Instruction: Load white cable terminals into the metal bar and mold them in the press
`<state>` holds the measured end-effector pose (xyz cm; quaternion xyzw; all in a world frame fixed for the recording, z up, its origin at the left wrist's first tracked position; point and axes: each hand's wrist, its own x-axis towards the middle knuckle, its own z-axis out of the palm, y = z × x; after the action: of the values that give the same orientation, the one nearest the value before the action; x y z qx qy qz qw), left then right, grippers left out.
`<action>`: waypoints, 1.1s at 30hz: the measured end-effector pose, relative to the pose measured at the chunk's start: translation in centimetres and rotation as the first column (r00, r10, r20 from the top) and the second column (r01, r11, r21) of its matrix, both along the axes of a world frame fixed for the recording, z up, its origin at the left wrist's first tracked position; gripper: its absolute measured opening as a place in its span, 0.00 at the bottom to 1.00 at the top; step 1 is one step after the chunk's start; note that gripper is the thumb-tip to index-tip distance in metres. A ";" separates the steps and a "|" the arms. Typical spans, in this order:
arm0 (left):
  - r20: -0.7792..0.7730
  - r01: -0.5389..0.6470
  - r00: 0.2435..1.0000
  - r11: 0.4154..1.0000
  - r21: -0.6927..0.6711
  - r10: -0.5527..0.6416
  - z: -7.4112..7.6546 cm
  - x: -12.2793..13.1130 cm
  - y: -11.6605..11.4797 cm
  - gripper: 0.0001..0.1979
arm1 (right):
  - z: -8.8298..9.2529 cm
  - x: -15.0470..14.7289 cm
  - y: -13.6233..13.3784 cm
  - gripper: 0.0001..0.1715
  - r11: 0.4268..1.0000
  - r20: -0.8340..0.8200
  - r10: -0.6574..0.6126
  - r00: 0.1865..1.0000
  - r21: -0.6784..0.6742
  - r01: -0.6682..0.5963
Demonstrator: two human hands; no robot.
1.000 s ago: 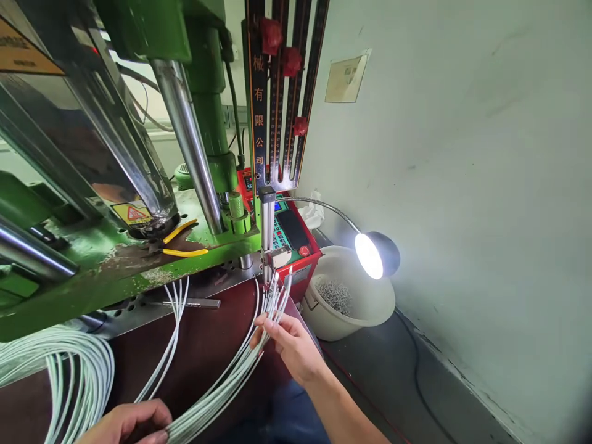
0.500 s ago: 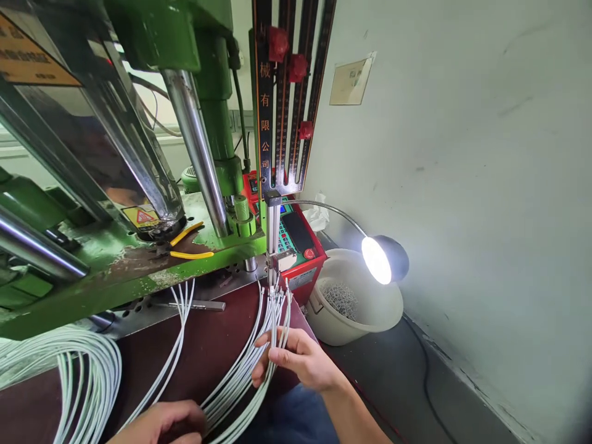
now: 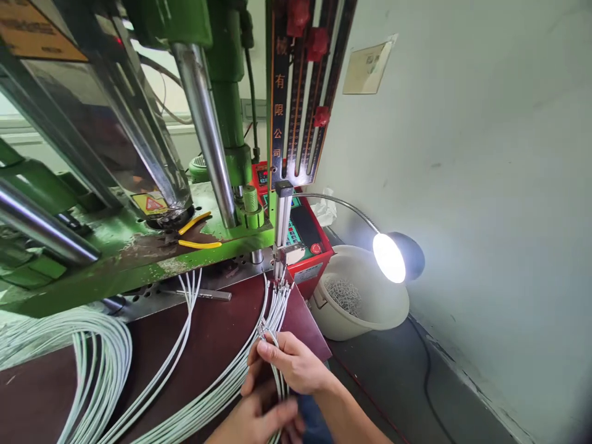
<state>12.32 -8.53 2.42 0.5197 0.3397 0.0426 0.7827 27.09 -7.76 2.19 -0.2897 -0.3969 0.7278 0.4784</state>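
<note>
My right hand is closed around a few white cables, pinching them just below their metal-tipped ends. Below it, my left hand is by the hanging lengths of the same cables; motion blurs its fingers, so its grip is unclear. Behind both hands, a bundle of white cables runs across the dark red table, with its metal ends gathered at the foot of an upright metal post. Several separate white cables curve out from under the green machine.
A thick coil of white cables lies at left. Yellow-handled pliers rest on the machine bed. A red control box, a white bucket of small pieces and a lit gooseneck lamp stand at right, near the wall.
My right hand has drawn some cable ends down from the post, away from the bundle. My left hand has moved right, to beneath my right hand. The camera view has shifted slightly.
</note>
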 end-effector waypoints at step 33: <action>0.268 -0.474 0.719 0.735 -0.485 0.641 -0.1 2.0 -1.0 0.16 | 2.5 1.7 0.0 0.23 0.994 0.573 0.020 0.819 0.075 -0.076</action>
<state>14.35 -9.57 2.34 0.2050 0.3087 0.3245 0.8703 28.76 -7.72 4.67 -0.4615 -0.5629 0.5998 0.3322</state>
